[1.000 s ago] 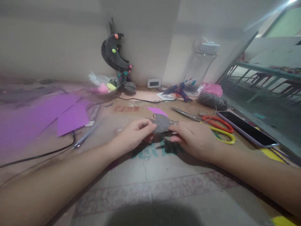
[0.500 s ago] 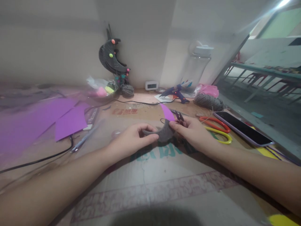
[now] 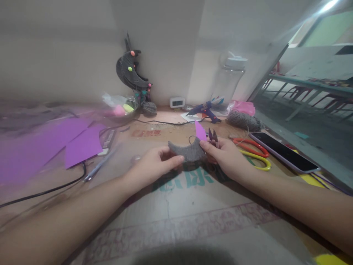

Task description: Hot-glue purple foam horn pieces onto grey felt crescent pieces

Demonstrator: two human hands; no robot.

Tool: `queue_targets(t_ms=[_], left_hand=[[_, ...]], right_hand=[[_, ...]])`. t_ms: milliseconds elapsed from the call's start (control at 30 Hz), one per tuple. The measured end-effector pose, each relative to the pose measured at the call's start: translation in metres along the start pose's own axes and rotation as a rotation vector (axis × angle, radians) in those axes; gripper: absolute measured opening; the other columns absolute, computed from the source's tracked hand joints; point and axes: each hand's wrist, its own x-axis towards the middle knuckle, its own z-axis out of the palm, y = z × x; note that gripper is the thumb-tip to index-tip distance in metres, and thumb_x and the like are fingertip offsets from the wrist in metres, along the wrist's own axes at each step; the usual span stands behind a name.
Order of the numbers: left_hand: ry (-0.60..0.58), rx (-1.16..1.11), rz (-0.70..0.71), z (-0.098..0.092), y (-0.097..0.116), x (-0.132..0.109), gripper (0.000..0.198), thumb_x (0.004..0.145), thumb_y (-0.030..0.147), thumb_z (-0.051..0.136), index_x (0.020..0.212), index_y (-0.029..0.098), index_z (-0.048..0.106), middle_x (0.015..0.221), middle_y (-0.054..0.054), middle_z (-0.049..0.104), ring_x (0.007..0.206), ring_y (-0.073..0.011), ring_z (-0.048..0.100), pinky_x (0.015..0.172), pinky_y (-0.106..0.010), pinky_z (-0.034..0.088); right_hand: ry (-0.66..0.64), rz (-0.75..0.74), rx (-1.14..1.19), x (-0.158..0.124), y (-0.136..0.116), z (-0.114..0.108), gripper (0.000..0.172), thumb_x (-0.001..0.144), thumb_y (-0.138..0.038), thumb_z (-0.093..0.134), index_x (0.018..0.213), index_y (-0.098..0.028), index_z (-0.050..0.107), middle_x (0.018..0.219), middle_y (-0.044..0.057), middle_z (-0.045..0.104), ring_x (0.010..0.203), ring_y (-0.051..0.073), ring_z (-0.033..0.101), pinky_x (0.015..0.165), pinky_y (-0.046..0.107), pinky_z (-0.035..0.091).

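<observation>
A crescent shape [image 3: 188,151] wrapped in grey yarn, its upper tip still bare purple card, is held above the cardboard-covered table [image 3: 179,206]. My left hand [image 3: 154,163] pinches its left end with thumb and fingers. My right hand [image 3: 224,156] grips its right end near the purple tip and also holds small dark thread snips [image 3: 213,135] whose blades stick up past my fingers. A thin strand of yarn loops off the crescent's top.
Orange and yellow scissors [image 3: 252,152], a phone [image 3: 284,151], a grey yarn ball [image 3: 244,120] and a blue glue gun [image 3: 204,109] lie to the right. Purple paper sheets [image 3: 82,145], a black cable [image 3: 55,186] and a pen lie left. A finished dark crescent [image 3: 129,71] leans on the wall.
The crescent has been turned from lying flat to standing up with its grey face toward me. My right hand picked up the snips and both hands rose slightly.
</observation>
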Motion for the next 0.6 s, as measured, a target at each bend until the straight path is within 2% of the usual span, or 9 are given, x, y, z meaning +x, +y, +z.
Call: queue_targets(t_ms=[200, 300, 367, 467, 600], left_hand=[[-0.002, 0.036, -0.003, 0.0008, 0.0001, 0.0001, 0.023, 0.083, 0.037, 0.06, 0.078, 0.015, 0.062, 0.075, -0.004, 0.066, 0.07, -0.0143, 0.059, 0.066, -0.026, 0.044], [-0.026, -0.008, 0.039, 0.0001, 0.0033, 0.0005, 0.02, 0.084, 0.031, 0.055, 0.075, 0.015, 0.063, 0.073, -0.003, 0.064, 0.07, -0.0132, 0.058, 0.068, -0.025, 0.043], [-0.024, -0.034, 0.071, -0.0005, 0.0046, 0.0002, 0.024, 0.085, 0.033, 0.053, 0.071, 0.015, 0.061, 0.069, -0.002, 0.062, 0.068, -0.0127, 0.056, 0.068, -0.025, 0.043], [-0.009, -0.023, 0.066, -0.0009, 0.0052, -0.0006, 0.029, 0.085, 0.039, 0.054, 0.067, 0.017, 0.059, 0.066, 0.0, 0.061, 0.066, -0.0126, 0.055, 0.067, -0.025, 0.043], [0.014, 0.031, 0.034, -0.0007, 0.0042, -0.0006, 0.028, 0.084, 0.037, 0.055, 0.065, 0.017, 0.058, 0.065, 0.0, 0.06, 0.064, -0.0128, 0.055, 0.066, -0.025, 0.042]], right_hand=[[0.016, 0.003, -0.05, 0.0, 0.0008, 0.0009, 0.039, 0.076, -0.055, 0.066, 0.077, -0.017, 0.058, 0.059, -0.005, 0.048, 0.048, 0.007, 0.038, 0.043, 0.021, 0.03], [0.007, -0.023, -0.005, 0.0011, -0.0005, 0.0018, 0.038, 0.074, -0.054, 0.068, 0.076, -0.017, 0.059, 0.066, -0.002, 0.054, 0.055, 0.009, 0.046, 0.05, 0.022, 0.037], [-0.011, -0.022, 0.038, 0.0017, -0.0006, 0.0024, 0.038, 0.072, -0.053, 0.07, 0.078, -0.017, 0.06, 0.071, 0.0, 0.058, 0.06, 0.011, 0.051, 0.056, 0.024, 0.041], [-0.038, -0.024, 0.013, 0.0024, 0.0011, 0.0027, 0.039, 0.074, -0.054, 0.068, 0.083, -0.017, 0.061, 0.073, 0.001, 0.059, 0.062, 0.012, 0.052, 0.057, 0.025, 0.042], [-0.033, -0.103, -0.167, 0.0049, 0.004, -0.0023, 0.035, 0.082, -0.051, 0.059, 0.09, -0.017, 0.057, 0.072, -0.001, 0.055, 0.059, 0.012, 0.049, 0.054, 0.025, 0.039]])
